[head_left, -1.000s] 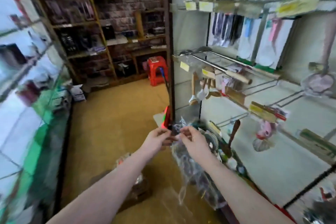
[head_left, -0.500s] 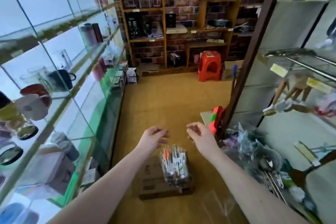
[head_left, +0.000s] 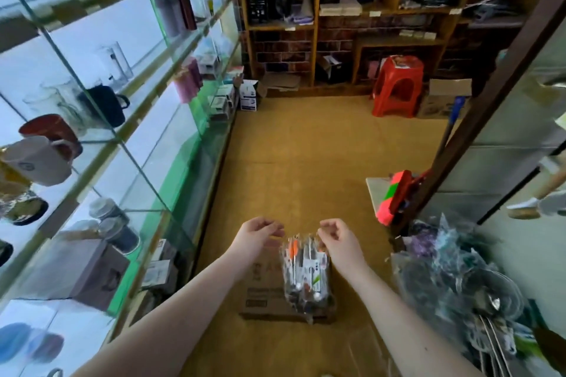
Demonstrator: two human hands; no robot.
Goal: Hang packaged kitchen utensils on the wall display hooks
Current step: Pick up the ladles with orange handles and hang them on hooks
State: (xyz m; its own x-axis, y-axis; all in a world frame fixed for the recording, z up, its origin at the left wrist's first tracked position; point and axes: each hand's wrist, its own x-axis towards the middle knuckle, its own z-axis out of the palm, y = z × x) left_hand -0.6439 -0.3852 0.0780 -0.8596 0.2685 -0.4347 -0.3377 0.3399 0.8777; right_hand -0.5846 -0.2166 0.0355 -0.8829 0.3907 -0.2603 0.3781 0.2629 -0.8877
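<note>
A bundle of packaged utensils [head_left: 306, 275] in clear plastic, with orange and white handles, lies on a flat cardboard box [head_left: 263, 294] on the floor. My right hand [head_left: 340, 243] is at the bundle's top right corner, its curled fingers pinching the wrapping. My left hand [head_left: 258, 236] hovers just left of the bundle's top with loosely curled fingers that hold nothing I can see. The wall display panel [head_left: 520, 138] stands at the right edge. One wooden-handled utensil [head_left: 542, 196] hangs there; its hooks are mostly out of view.
A heap of bagged strainers and ladles [head_left: 459, 281] lies at lower right. Glass shelves [head_left: 101, 144] with mugs and flasks line the left. A red stool [head_left: 398, 86] and wooden shelving [head_left: 343, 12] stand at the back. A red and green item [head_left: 393, 196] leans by the panel post.
My view turned from the wall display down to the aisle floor. My hands let go of the plastic bag at the wall and dropped to the utensil bundle on the box.
</note>
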